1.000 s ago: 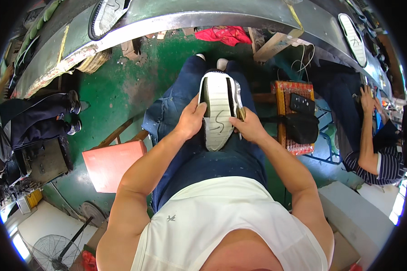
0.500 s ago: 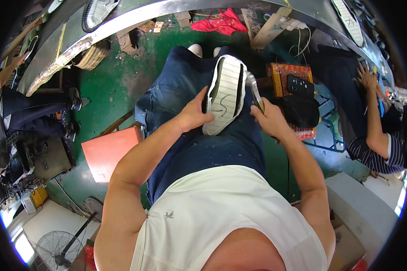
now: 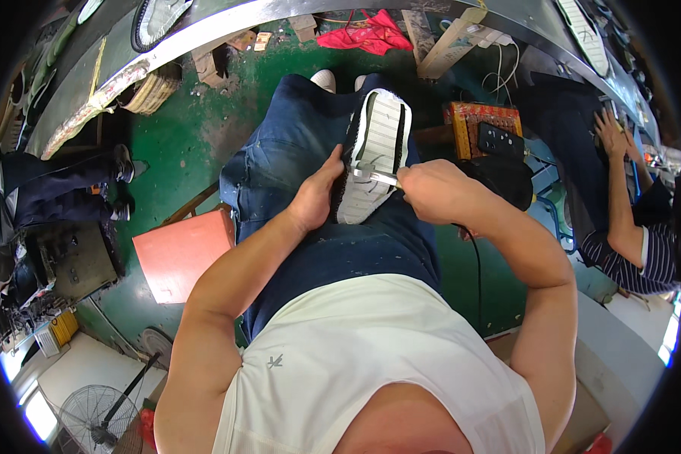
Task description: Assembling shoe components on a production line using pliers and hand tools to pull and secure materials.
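A shoe [image 3: 371,151] with a white ribbed sole and black upper lies sole-up on my lap, over blue jeans [image 3: 295,159]. My left hand [image 3: 318,193] grips the shoe's left side near the heel. My right hand [image 3: 431,189] is closed on a metal tool [image 3: 374,176] whose blade lies across the sole.
An orange stool [image 3: 181,253] stands at my left on the green floor. A red cloth [image 3: 371,34] lies ahead under a curved metal bench edge [image 3: 227,19]. A patterned box with a black device [image 3: 492,129] sits at right, beside another seated person's arm [image 3: 620,197]. A fan [image 3: 98,416] stands lower left.
The shoe has shifted and tilted on my lap. My right hand has moved from the shoe's right side onto the sole, laying the metal tool across it.
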### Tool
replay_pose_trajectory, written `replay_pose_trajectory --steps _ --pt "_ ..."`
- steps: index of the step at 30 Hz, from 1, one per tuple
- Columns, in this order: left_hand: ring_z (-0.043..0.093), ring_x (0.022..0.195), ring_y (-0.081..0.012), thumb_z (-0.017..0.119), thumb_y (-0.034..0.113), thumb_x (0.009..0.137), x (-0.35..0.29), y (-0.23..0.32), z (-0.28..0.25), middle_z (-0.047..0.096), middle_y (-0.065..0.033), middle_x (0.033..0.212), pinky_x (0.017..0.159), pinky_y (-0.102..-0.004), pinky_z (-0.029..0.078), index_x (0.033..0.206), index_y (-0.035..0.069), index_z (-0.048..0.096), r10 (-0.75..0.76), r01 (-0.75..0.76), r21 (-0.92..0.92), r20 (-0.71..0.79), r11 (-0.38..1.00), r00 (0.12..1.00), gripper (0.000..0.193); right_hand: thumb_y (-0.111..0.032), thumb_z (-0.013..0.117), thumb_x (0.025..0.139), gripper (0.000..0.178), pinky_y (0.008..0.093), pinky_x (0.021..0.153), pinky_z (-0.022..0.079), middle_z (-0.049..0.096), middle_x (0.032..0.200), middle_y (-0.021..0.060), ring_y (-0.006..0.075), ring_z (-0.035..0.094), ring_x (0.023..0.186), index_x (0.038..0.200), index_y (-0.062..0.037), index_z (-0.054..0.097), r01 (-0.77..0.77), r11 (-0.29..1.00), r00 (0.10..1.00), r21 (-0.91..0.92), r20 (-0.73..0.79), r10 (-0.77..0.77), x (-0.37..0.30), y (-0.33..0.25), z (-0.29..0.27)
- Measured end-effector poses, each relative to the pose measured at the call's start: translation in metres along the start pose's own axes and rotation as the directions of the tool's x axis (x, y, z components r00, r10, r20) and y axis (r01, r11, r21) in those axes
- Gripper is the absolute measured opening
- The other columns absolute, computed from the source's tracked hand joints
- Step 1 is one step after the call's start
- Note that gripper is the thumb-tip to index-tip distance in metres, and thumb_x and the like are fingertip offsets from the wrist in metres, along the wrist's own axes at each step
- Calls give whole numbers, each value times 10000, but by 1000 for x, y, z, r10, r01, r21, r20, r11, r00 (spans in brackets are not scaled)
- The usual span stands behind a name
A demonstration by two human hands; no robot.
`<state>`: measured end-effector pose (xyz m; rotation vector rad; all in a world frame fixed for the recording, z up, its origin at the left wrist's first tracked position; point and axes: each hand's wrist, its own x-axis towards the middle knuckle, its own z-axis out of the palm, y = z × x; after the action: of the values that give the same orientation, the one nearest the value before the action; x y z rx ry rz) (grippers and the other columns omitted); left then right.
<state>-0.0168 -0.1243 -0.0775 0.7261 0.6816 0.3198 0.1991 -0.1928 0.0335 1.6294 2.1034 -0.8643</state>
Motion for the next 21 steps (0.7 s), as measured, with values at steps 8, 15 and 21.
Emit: replay_pose_trajectory --steps 8,15,21 --pt "612 1230 -307 305 475 1089 35 -29 -20 661 -217 1274 1050 -368 451 1480 37 478 298 18 565 -461 825 836 612 -233 628 923 282 494 858 521 674 959 252 427 657 927 1057 14 600 44 862 914 504 -369 168 23 -26 94" --pt "566 1244 -437 335 319 1084 31 -21 -17 603 -281 1321 1046 -439 465 1425 13 520 464 -48 815 -279 577 841 494 -98 682 876 545 518 878 529 591 1231 256 428 592 1123 1339 78 455 -49 969 891 241 -428 152 1 9 47" --pt "492 1343 -408 406 287 1062 30 -19 -24 332 -245 1575 1086 -430 449 1536 85 383 564 -240 928 39 286 825 516 -145 635 908 233 490 733 551 632 925 191 383 663 857 1065 5 551 -129 979 869 157 -457 188 35 31 45"
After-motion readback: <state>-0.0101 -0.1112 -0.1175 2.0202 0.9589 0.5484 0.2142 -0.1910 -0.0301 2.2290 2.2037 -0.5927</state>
